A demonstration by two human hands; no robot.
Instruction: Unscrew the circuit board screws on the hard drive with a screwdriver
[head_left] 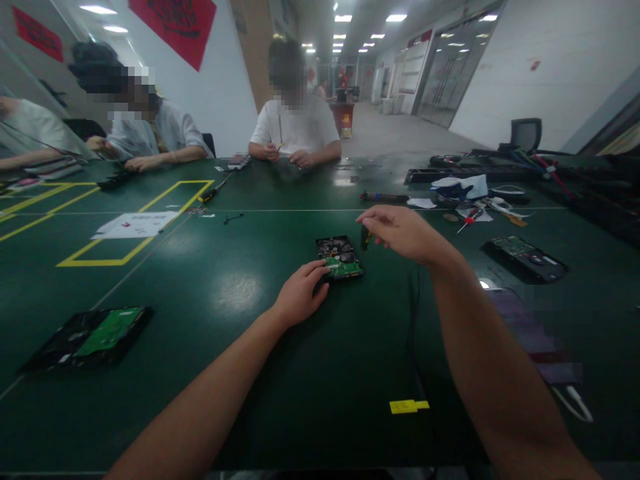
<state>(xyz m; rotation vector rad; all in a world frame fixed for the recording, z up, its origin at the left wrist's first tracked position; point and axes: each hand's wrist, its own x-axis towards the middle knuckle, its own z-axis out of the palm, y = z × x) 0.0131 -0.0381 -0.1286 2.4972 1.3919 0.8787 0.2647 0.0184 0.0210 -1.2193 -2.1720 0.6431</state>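
A hard disk drive (345, 268) lies on the green table in front of me, its green circuit board facing up. My left hand (303, 292) steadies it from the left, fingertips over the board's edge and thumb along the near side. Just right of the drive, my right hand (395, 232) is closed in a pinch on a screwdriver (365, 237) with a dark and yellow handle. The screwdriver hangs steeply downward beside the drive, and its tip cannot be made out.
Another hard drive (107, 333) lies at the left, and one more (527, 259) at the right. A purple pouch (525, 323) is by my right forearm. A black cable with a yellow tag (407, 406) runs near me. Across the table, people sit working; a white sheet (137, 225) bears small parts.
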